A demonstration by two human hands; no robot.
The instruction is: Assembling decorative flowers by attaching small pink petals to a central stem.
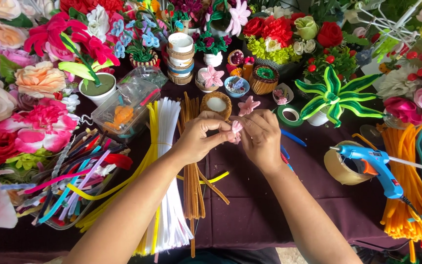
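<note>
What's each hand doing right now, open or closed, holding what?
Left hand: closed, fingers pinching the pink flower.
Right hand: closed, fingers on the same pink flower.

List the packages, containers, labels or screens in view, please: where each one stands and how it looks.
Clear plastic box: left of centre, rectangular, lid open, orange and pink pieces inside.
Clear tray: lower left, holds mixed coloured pipe cleaners.
Stacked round tubs: top centre, white and brown with a blue band.
Tape roll: right, tan, beside the blue glue gun.
No screens or signs in view.
</note>
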